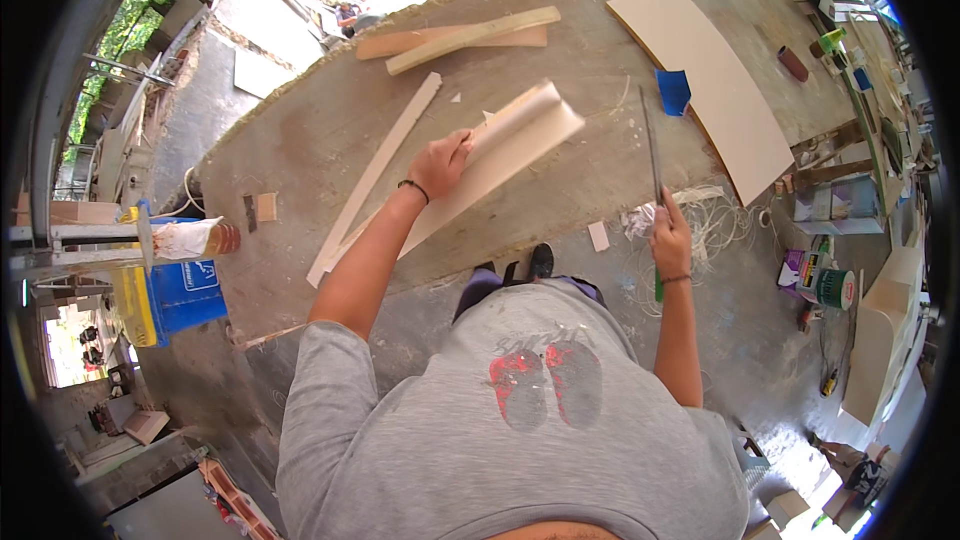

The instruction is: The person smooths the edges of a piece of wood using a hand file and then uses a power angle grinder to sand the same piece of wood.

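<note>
My left hand (441, 166) is closed around the upper edge of a long pale board piece (510, 155), which has a trough-like fold along its length. The piece lies slanted over the worktable, and its far end is slightly blurred. To the right, my right hand (671, 240) grips a long, thin, dark file (653, 140) with a green handle below the fist. The file points away from me, apart from the board piece. A narrow pale strip (385, 165) rests on the table left of my left hand.
Two wooden strips (475, 40) cross at the table's far side. A large pale panel (705, 80) lies right, with blue sandpaper (673, 92) at its edge. Tangled white strapping (705, 230) is near my right hand. A blue bin (188, 292) stands left, cans (835, 288) right.
</note>
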Motion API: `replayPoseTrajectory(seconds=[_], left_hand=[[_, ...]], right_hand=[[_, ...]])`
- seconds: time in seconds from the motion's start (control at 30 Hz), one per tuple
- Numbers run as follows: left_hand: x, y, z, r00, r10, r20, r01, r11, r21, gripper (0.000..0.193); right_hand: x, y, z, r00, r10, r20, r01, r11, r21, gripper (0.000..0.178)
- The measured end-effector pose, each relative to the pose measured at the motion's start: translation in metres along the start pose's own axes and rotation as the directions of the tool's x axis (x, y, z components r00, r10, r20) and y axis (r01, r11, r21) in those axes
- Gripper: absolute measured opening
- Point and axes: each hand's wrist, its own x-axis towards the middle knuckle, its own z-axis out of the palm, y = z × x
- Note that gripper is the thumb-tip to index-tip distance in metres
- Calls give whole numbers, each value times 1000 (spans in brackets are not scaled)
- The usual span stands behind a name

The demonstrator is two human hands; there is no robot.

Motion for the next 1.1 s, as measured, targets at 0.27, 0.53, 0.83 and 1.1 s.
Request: replayPoseTrajectory(seconds=[0.27, 0.53, 0.83, 1.1], left_hand=[[62, -4, -114, 949, -166, -267, -24, 808, -589, 55], [75, 0, -183, 808, -473, -350, -264, 240, -934, 55], [43, -14, -139, 613, -760, -216, -162, 147, -976, 41], [14, -61, -57, 556, -821, 127, -92, -213, -973, 34]], right_hand=[[-44, -23, -2, 996, 61, -66, -47, 978, 204, 40], [-76, -77, 34, 997, 7, -80, 8, 983, 182, 46], [-104, -83, 50, 993, -1, -120, 17, 992, 125, 47], [-126, -82, 54, 983, 43, -179, -18, 990, 141, 45]])
